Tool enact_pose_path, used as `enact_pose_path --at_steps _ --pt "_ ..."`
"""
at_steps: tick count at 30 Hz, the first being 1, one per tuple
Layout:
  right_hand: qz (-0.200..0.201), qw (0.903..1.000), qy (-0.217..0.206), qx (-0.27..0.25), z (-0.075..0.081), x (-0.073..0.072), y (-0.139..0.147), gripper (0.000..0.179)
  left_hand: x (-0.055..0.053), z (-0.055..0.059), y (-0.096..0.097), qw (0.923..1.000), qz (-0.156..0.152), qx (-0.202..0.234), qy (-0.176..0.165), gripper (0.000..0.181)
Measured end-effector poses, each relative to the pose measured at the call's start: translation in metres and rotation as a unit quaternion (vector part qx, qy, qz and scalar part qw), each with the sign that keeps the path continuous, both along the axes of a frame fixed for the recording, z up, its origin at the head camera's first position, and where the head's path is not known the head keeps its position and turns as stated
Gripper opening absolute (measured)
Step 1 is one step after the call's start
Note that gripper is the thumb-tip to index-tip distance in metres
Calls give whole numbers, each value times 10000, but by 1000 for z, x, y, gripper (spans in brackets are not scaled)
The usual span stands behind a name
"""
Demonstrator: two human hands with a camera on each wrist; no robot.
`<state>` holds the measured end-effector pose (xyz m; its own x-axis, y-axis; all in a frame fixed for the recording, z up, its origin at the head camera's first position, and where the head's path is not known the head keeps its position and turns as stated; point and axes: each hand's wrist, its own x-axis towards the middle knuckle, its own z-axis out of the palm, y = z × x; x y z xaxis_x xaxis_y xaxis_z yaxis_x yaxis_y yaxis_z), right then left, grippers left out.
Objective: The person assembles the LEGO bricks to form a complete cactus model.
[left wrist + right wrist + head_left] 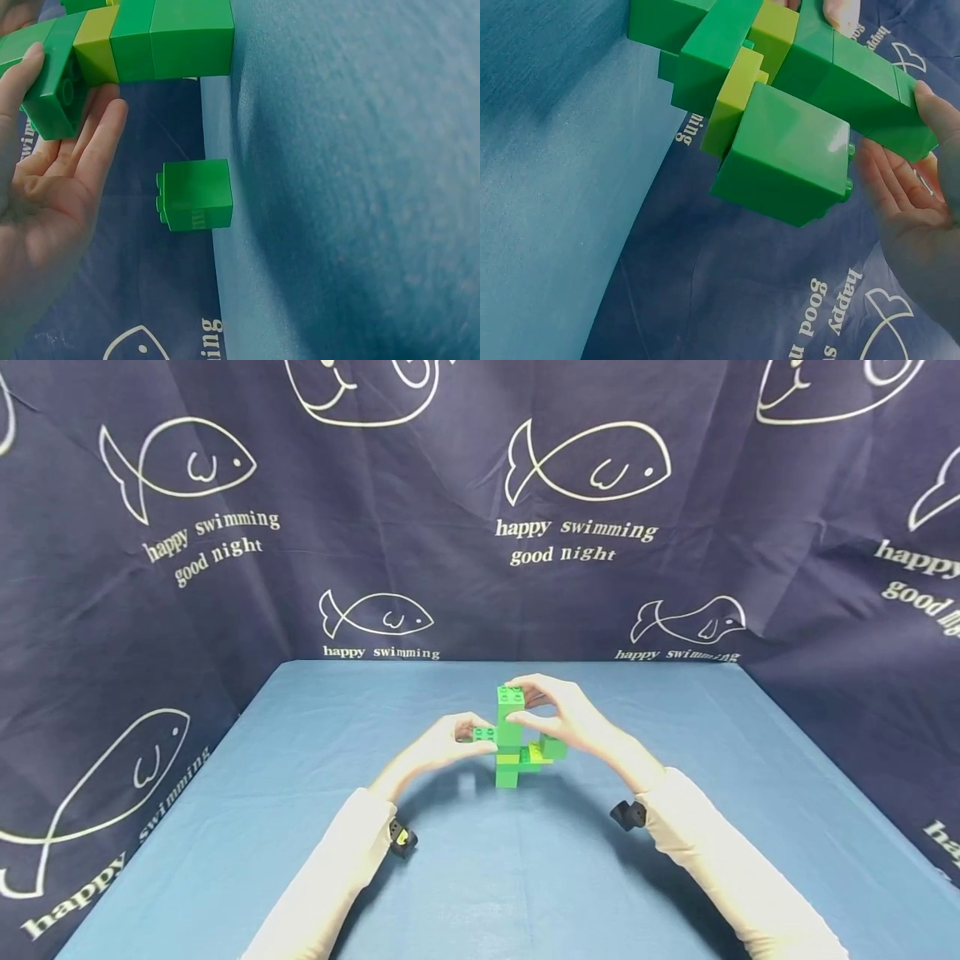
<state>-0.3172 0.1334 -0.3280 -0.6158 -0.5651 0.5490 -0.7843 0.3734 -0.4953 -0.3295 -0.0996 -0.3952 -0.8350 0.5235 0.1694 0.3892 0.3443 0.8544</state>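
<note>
A tower of green bricks (507, 776) with a yellow-green layer stands upright on the table. At its upper part, my right hand (562, 710) grips the top green brick (870, 90) between thumb and fingers. On the tower's left side, my left hand (442, 743) pinches a green brick (51, 105) whose hollow underside faces down. This brick is against the tower; whether it is joined I cannot tell. From the tower's right side juts an arm with a yellow-green piece (733, 97) and a larger green brick (791, 146) on its end.
A loose green brick (196, 195) stands studs up on the table, left of the tower in the left wrist view; in the head view I cannot make it out clearly. Blue cloth (540, 885) covers the table, and a dark fish-print curtain (465, 560) hangs behind it.
</note>
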Motion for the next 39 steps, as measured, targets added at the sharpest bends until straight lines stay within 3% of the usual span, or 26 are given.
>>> enact_pose_path --at_steps 9,16,21,32,37,39 --pt "-14 9997 -172 144 5 -1 -1 39 0 0 -1 10000 -24 -63 8 28" --pt "-143 9955 -932 -15 6 1 -3 36 3 0 0 10000 -47 -38 -20 27" --pt "-243 9917 -1256 -86 6 3 -3 34 3 0 0 10000 -31 -79 35 28" --pt "-246 9897 -1409 78 6 1 -3 34 3 5 1 9999 32 -144 45 27" --pt "-184 9879 -1540 23 2 1 -4 31 7 11 2 9991 41 -325 273 29" --pt "-178 9866 -1619 29 9 10 -7 28 7 12 1 9987 41 -368 343 29"
